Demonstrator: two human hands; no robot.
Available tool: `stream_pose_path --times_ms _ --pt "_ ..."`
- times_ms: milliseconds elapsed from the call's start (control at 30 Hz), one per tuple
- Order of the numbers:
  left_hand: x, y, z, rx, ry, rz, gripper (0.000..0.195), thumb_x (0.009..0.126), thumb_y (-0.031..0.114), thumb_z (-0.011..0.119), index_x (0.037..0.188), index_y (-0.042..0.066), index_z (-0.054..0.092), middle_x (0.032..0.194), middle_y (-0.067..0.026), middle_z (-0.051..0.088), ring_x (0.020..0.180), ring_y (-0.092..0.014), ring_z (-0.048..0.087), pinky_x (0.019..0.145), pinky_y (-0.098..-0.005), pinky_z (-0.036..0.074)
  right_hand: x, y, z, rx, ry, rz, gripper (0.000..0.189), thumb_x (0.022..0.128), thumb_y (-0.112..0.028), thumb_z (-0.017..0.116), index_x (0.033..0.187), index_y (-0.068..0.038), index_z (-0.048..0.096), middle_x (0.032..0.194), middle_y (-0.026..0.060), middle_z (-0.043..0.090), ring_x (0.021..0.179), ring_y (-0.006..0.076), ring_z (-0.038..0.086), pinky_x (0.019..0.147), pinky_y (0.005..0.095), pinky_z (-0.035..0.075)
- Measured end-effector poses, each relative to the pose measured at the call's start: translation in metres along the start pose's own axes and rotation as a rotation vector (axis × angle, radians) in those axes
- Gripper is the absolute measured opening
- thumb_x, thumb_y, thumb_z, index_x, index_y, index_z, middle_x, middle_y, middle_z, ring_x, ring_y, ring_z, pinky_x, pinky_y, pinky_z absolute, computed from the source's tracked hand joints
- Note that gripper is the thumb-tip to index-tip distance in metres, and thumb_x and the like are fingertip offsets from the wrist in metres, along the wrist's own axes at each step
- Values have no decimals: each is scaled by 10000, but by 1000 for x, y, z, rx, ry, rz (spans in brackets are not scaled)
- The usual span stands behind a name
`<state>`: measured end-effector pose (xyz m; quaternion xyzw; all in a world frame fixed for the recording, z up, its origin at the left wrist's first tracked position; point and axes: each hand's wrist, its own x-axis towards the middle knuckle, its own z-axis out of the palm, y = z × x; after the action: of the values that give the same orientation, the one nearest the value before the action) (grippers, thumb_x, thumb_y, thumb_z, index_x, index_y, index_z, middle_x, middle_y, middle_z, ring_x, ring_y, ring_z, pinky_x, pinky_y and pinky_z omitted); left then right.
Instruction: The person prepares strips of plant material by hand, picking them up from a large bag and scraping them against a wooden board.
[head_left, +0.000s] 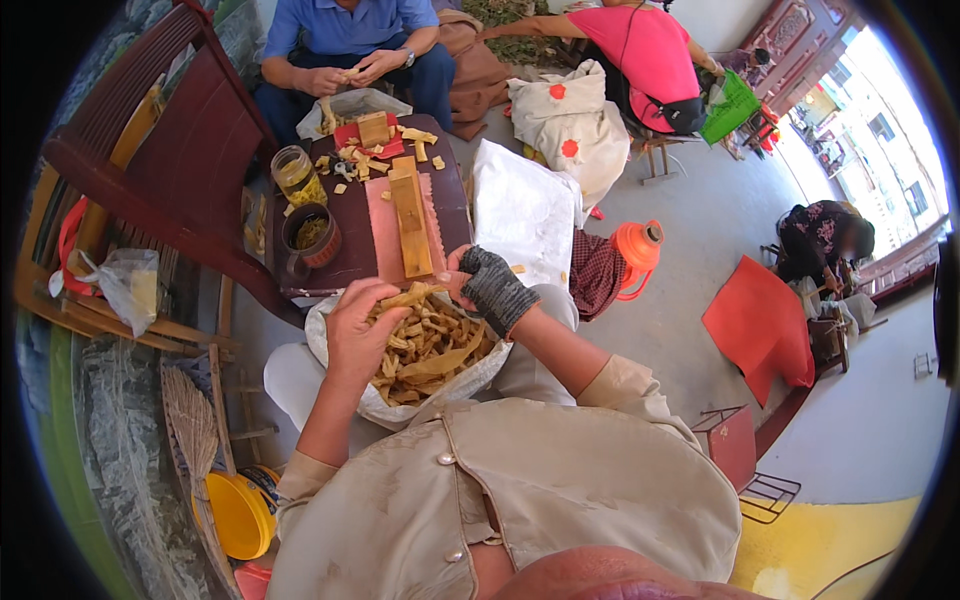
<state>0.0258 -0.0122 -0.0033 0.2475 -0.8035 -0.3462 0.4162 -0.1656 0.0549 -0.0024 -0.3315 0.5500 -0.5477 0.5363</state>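
My left hand (358, 326) pinches a pale brown dried strip (409, 297) between thumb and fingers. Close to the strip's far end is my right hand (487, 289), in a grey knitted fingerless glove; whether its fingertips grip the strip is unclear. Below both hands, a white woven sack (442, 397) sits open in my lap, full of similar curled dried pieces (427, 341). Just beyond the hands, a long wooden block (409, 221) lies on a pink cloth (382, 240) on a dark red table (349, 217).
A glass jar (298, 176) and a mug (311, 236) stand at the table's left. Cut pieces (364, 161) lie near a second wooden block (373, 129). Right are a white sack (525, 202) and an orange thermos (637, 251). A person in blue (352, 37) sits opposite; others work farther off.
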Motion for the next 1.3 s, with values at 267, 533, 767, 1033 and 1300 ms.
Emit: stream_pose_path --times_ms 267,533,767,1033,1300 --pt "-21 -16 22 327 -313 -47 233 764 -7 544 992 39 546 923 -119 558 839 -343 556 713 -401 451 -5 35 26 -85 -103 126 207 798 -188 633 721 -55 494 580 47 550 435 113 494 412 240 402" --pt "-10 -62 18 527 -235 349 149 733 72 527 881 84 516 809 -60 504 811 -248 532 669 -365 408 6 54 25 -968 -313 -289 220 830 -252 496 825 -49 581 814 172 575 769 324 565 679 409 445" --pt "-4 -101 27 413 -226 251 140 781 100 526 910 56 492 755 -72 494 648 -233 512 579 -352 419 19 80 30 -946 -80 -528 225 812 -245 500 839 -40 590 868 207 568 832 346 554 756 418 430" --pt "10 -91 46 -732 -228 -636 155 916 141 447 1043 67 497 655 37 413 516 -33 366 476 -199 369 80 105 -53 -1097 57 -373 247 788 -322 557 869 -107 645 807 174 588 811 348 570 709 403 459" --pt "25 -126 56 -241 -105 -418 186 892 238 534 957 72 589 665 50 513 554 -21 434 492 -199 358 93 80 -43 -1217 77 -574 293 845 -339 513 848 -80 649 773 162 600 756 318 584 702 397 454"
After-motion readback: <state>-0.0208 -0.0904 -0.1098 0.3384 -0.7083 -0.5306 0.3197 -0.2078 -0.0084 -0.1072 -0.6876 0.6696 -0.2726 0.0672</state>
